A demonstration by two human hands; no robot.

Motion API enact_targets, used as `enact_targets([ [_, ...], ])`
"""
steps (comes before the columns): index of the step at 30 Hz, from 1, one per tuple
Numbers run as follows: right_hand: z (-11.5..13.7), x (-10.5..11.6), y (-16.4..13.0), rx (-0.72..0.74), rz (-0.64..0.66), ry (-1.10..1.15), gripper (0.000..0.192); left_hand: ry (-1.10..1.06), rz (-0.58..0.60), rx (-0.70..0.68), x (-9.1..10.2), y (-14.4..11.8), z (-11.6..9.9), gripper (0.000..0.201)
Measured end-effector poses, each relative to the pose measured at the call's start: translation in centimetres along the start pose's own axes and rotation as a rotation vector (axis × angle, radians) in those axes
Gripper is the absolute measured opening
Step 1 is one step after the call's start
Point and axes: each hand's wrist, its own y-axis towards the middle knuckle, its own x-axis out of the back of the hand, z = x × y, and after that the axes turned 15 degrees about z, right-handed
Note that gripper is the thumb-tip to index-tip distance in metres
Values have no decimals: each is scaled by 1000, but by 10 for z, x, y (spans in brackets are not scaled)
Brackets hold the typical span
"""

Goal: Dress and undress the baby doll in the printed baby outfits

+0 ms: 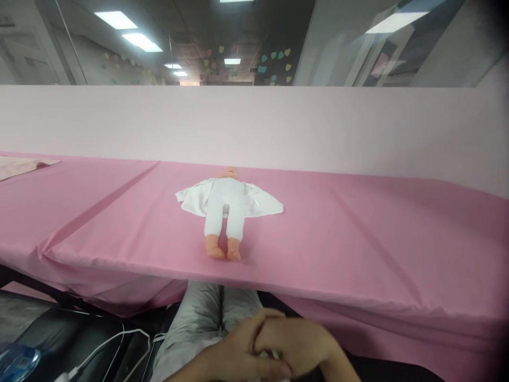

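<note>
On the pink cover lies a baby doll [215, 248] on its back, its bare feet toward me. It wears white trousers [226, 199]. A white open garment [262, 204] spreads out under it to both sides. In front of my lap, below the table edge, my left hand [248, 342] is closed round my right hand [300, 339]. The right hand's fingers are curled and mostly hidden. A small whitish bit shows between the two hands, too little of it to name. Both hands are apart from the doll.
The pink-covered table [358, 239] runs across the view against a white wall [254, 127] with glass above. A pale patterned cloth [19, 167] lies at the far left. Left of my legs are a black seat [71, 339], a white cable [103, 345] and a blue clear bottle [18, 361].
</note>
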Motion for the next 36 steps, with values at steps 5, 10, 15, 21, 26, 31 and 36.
enact_targets([
  [5,43,98,-26,127,-210,-3,27,290,-434,-53,53,18,-55,38],
  [10,42,223,-19,49,-826,-104,37,577,-909,-315,180,81,-84,32],
  [15,-33,306,61,-595,-779,-387,27,759,-1104,42,291,120,-57,44],
  [21,-96,351,134,-666,-709,-528,26,877,-1073,231,353,123,-15,45],
  [26,-113,375,165,-677,-780,-560,31,953,-1187,361,365,135,4,50],
  [31,-131,385,166,-510,-810,-508,40,996,-1297,471,369,143,11,59],
  [36,-139,388,167,-381,-762,-419,58,907,-1381,585,382,143,14,68],
])
